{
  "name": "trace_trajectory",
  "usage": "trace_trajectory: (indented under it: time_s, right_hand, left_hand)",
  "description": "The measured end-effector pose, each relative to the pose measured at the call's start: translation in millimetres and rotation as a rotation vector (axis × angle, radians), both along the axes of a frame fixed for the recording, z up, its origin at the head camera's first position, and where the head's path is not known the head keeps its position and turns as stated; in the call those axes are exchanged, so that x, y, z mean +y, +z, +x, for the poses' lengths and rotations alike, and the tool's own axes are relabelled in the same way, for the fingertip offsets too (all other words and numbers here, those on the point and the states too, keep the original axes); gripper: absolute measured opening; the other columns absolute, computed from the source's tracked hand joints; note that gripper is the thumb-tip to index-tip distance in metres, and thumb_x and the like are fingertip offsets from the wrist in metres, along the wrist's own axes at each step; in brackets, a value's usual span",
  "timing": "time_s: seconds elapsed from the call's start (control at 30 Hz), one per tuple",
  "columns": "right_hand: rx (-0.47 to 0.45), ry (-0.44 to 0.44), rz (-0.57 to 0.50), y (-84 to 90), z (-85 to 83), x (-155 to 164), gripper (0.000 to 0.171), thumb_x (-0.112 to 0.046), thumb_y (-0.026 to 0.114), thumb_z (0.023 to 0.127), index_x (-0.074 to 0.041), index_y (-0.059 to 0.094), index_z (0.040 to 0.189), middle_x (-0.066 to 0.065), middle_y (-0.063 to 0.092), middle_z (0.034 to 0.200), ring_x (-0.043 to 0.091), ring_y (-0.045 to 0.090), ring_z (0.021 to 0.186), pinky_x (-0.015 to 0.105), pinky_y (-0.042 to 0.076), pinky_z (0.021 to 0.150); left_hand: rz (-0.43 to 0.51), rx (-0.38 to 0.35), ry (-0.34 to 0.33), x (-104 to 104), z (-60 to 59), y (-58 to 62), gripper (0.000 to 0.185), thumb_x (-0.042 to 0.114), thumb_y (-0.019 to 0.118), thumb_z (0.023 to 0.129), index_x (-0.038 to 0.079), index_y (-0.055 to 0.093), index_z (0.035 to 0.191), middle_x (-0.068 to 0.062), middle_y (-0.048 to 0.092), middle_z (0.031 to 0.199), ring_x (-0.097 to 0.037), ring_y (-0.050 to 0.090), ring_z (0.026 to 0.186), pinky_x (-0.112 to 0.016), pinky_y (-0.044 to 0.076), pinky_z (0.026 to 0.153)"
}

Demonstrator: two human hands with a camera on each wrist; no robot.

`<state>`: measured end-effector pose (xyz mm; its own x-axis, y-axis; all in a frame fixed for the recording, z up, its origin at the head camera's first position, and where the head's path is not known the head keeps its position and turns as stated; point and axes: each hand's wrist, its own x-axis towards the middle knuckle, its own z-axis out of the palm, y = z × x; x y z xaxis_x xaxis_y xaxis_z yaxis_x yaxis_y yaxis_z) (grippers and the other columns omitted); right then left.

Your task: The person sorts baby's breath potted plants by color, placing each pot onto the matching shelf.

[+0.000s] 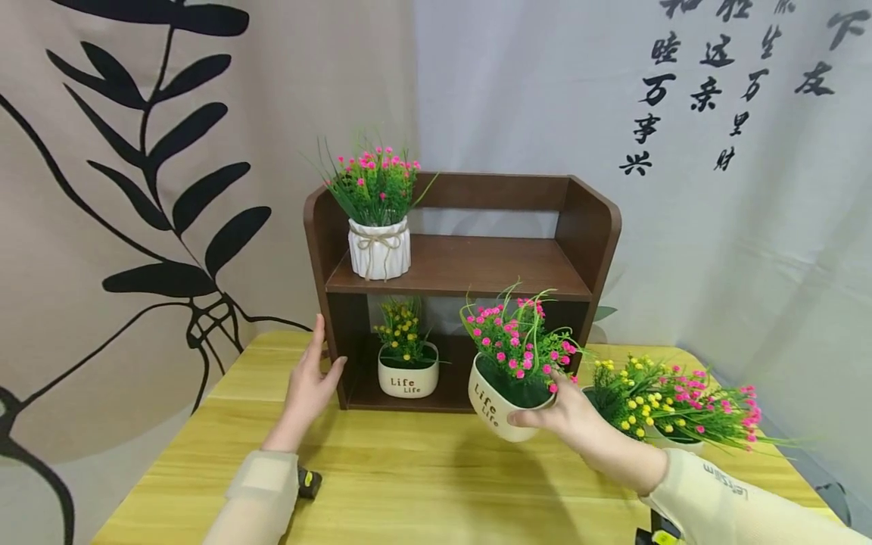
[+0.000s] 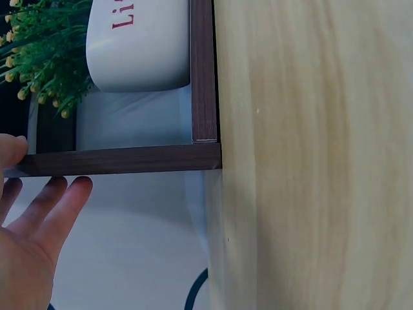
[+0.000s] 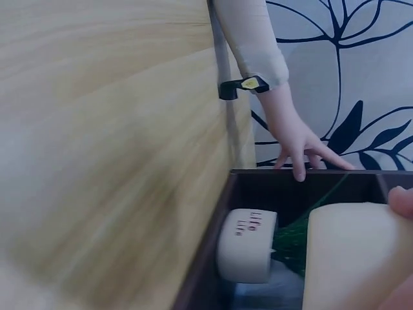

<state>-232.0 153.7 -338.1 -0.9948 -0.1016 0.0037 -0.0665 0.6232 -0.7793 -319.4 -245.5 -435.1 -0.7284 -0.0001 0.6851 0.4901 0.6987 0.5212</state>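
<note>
Fingers (image 1: 524, 418) of the right hand (image 1: 568, 416) are curled round a white pot (image 1: 493, 409) of pink flowers (image 1: 521, 341); left hand (image 1: 308, 382), fingers straight, is laid against the shelf (image 1: 320, 250) side, yellow-flowered pot (image 1: 409, 376) inside.

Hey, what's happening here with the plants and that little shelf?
A person's right hand holds a white pot of pink flowers in front of the brown shelf unit. The left hand rests flat against the unit's left side. A yellow-flowered pot sits in the lower compartment, a pink-flowered ribbed pot on the upper shelf. More plants wait on the wooden table.
</note>
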Motion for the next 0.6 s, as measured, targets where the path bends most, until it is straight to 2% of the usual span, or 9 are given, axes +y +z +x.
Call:
trace_trajectory:
  time_s: [0.07,0.2,0.3,0.5,0.6]
  right_hand:
    - [0.026,0.028,-0.002,8.3,-0.9,1,0.108,-0.03,0.085,0.067,0.014,0.025,0.144,0.039,0.037,0.14,0.05,0.036,0.129,0.06,0.03,0.105]
    - [0.09,0.091,-0.034,25.3,-3.1,2,0.103,-0.026,0.085,0.068,0.017,0.028,0.142,0.034,0.052,0.129,0.045,0.045,0.123,0.057,0.033,0.104]
    - [0.122,0.132,-0.05,37.0,-5.3,2,0.095,-0.026,0.085,0.068,0.012,0.035,0.141,0.025,0.061,0.119,0.039,0.053,0.116,0.054,0.039,0.1]
    - [0.157,0.22,-0.098,60.5,-9.8,6,0.087,-0.025,0.085,0.07,-0.003,0.041,0.143,0.018,0.055,0.133,0.033,0.049,0.122,0.053,0.036,0.102]
    - [0.095,0.213,-0.049,75.8,-11.5,8,0.098,-0.029,0.083,0.072,0.004,0.029,0.148,0.024,0.053,0.132,0.036,0.049,0.12,0.054,0.037,0.101]
  left_hand:
    - [0.002,-0.004,0.004,0,0.0,0.2,0.09,0.003,0.066,0.091,0.024,0.01,0.158,-0.024,0.035,0.15,-0.044,0.06,0.102,-0.027,0.046,0.047]
    - [0.001,-0.005,0.003,0,0.1,1.8,0.091,0.004,0.066,0.091,0.027,0.009,0.158,-0.025,0.037,0.148,-0.044,0.061,0.102,-0.028,0.047,0.048]
    - [0.002,-0.005,0.001,0,0.4,2.5,0.091,0.003,0.066,0.091,0.027,0.008,0.158,-0.025,0.038,0.147,-0.044,0.06,0.102,-0.029,0.049,0.049]
    - [0.008,-0.005,-0.003,0,0.6,1.2,0.09,0.003,0.065,0.091,0.025,0.008,0.158,-0.026,0.038,0.147,-0.045,0.059,0.103,-0.028,0.047,0.047]
    - [0.008,-0.007,-0.006,0,1.1,0.3,0.091,0.003,0.066,0.091,0.025,0.008,0.158,-0.027,0.037,0.147,-0.045,0.059,0.104,-0.027,0.047,0.047]
